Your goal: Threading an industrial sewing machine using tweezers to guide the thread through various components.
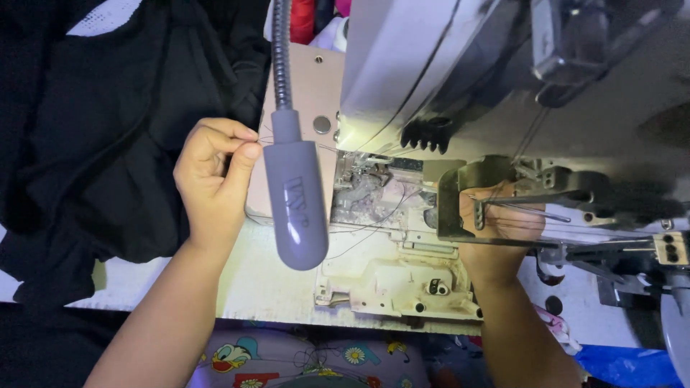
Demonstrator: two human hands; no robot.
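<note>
My left hand is closed in a pinch, thumb against forefinger, on a thin thread that runs right behind the grey gooseneck lamp head. My right hand reaches into the sewing machine, fingers mostly hidden behind a metal guard and thin wire guides; I cannot tell what it grips. Loose threads trail across the open needle area, which is full of lint.
Black fabric is heaped on the table at the left. The lamp's flexible neck rises at centre top. Patterned cartoon cloth lies below the table edge. Metal brackets stick out at right.
</note>
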